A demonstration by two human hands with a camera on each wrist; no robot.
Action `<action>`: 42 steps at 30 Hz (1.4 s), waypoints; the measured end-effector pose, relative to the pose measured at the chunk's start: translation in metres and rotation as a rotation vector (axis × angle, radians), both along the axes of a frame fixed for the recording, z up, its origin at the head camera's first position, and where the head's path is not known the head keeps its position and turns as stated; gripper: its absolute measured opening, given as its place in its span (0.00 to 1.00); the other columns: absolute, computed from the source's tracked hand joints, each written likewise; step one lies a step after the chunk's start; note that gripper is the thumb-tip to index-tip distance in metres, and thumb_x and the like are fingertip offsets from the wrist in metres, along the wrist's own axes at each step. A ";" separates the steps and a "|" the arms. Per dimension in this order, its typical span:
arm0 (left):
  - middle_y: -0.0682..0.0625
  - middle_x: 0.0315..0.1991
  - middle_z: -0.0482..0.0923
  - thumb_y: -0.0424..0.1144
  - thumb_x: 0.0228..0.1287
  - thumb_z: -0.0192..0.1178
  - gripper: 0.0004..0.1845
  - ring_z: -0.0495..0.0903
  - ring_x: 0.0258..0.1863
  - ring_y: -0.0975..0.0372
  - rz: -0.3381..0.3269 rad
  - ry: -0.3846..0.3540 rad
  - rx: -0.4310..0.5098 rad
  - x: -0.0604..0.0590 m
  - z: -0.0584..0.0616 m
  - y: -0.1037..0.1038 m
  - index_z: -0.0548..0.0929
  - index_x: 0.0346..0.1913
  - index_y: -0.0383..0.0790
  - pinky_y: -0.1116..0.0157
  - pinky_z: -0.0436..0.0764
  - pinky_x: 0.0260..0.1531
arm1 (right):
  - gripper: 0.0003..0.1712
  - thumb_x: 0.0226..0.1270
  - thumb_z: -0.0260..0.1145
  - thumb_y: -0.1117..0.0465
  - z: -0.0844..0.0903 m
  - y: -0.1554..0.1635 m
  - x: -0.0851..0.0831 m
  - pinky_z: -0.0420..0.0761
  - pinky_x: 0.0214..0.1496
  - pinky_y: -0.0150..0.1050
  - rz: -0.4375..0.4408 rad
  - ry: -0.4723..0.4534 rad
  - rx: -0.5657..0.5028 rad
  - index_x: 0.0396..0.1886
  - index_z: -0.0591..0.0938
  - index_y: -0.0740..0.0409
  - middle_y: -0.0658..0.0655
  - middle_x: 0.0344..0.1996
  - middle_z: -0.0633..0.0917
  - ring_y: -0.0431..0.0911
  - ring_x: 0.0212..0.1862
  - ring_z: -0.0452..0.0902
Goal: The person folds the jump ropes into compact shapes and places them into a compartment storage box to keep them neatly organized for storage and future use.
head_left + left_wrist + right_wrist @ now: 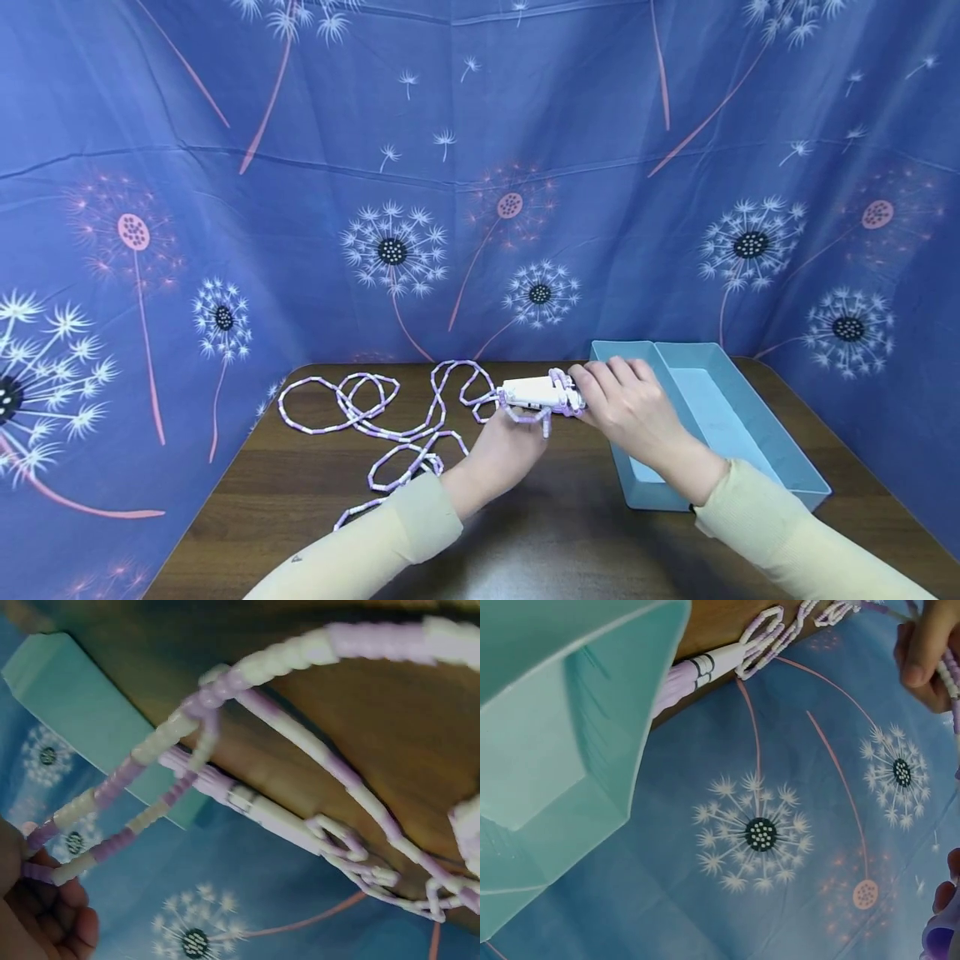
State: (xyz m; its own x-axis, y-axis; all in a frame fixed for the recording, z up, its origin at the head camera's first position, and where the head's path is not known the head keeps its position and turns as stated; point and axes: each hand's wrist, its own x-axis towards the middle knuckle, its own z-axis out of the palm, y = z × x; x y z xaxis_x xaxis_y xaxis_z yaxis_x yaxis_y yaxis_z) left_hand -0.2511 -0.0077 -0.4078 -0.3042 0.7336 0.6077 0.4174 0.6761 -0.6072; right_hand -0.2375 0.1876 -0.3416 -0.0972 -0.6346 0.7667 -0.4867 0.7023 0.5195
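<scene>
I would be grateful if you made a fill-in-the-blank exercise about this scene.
The beaded jump rope alternates white with ____.
Between the left hand and the right hand, the one nearer the teal tray is the ____.
The plants printed on the blue curtain, seeds drifting, are ____.

Missing words: purple; right; dandelions.

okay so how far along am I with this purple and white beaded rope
Early on, it seems. Done: a short stretch of the purple and white beaded rope looks bunched around one end of the white cylindrical handle. In hand: your right hand grips near that end while your left hand holds rope. Remaining, probably: the long loops lying loose on the brown wooden table.
</scene>
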 end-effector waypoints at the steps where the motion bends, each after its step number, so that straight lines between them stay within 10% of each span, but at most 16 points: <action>1: 0.59 0.23 0.76 0.41 0.58 0.56 0.04 0.73 0.25 0.67 -0.012 -0.018 0.017 0.003 -0.001 0.000 0.81 0.32 0.46 0.68 0.71 0.28 | 0.20 0.59 0.54 0.57 -0.001 0.001 -0.001 0.72 0.29 0.49 -0.008 -0.002 -0.002 0.44 0.77 0.67 0.62 0.31 0.80 0.56 0.28 0.73; 7: 0.56 0.20 0.73 0.47 0.54 0.61 0.09 0.73 0.23 0.65 -0.112 -0.172 0.098 0.025 -0.006 -0.002 0.75 0.28 0.46 0.67 0.65 0.25 | 0.18 0.57 0.53 0.62 -0.008 0.006 -0.004 0.70 0.29 0.49 -0.050 -0.028 -0.013 0.44 0.77 0.67 0.62 0.30 0.79 0.56 0.28 0.73; 12: 0.56 0.18 0.70 0.46 0.58 0.58 0.10 0.69 0.20 0.65 -0.116 -0.176 0.075 0.038 -0.003 -0.003 0.71 0.27 0.46 0.68 0.63 0.25 | 0.22 0.50 0.60 0.60 -0.015 0.011 -0.006 0.69 0.28 0.48 -0.090 -0.048 0.017 0.46 0.77 0.67 0.62 0.31 0.79 0.55 0.27 0.72; 19: 0.56 0.19 0.67 0.44 0.63 0.52 0.08 0.67 0.21 0.64 -0.125 -0.162 0.058 0.049 0.010 -0.004 0.70 0.29 0.45 0.67 0.62 0.25 | 0.20 0.65 0.44 0.59 -0.024 0.011 -0.006 0.67 0.26 0.46 -0.191 -0.061 0.032 0.42 0.77 0.68 0.61 0.27 0.77 0.55 0.26 0.71; 26: 0.54 0.21 0.68 0.35 0.72 0.32 0.17 0.67 0.21 0.62 -0.150 -0.032 0.048 0.049 0.032 -0.008 0.70 0.29 0.45 0.67 0.61 0.25 | 0.15 0.68 0.43 0.68 -0.029 0.011 -0.006 0.63 0.23 0.43 -0.163 0.005 0.041 0.36 0.78 0.66 0.60 0.23 0.74 0.53 0.21 0.64; 42: 0.54 0.25 0.71 0.35 0.70 0.36 0.14 0.71 0.28 0.61 -0.194 -0.062 -0.142 0.030 0.068 -0.023 0.71 0.30 0.46 0.65 0.67 0.32 | 0.15 0.67 0.42 0.69 -0.039 0.012 -0.004 0.60 0.23 0.42 -0.093 -0.025 0.111 0.34 0.77 0.66 0.59 0.22 0.72 0.52 0.21 0.62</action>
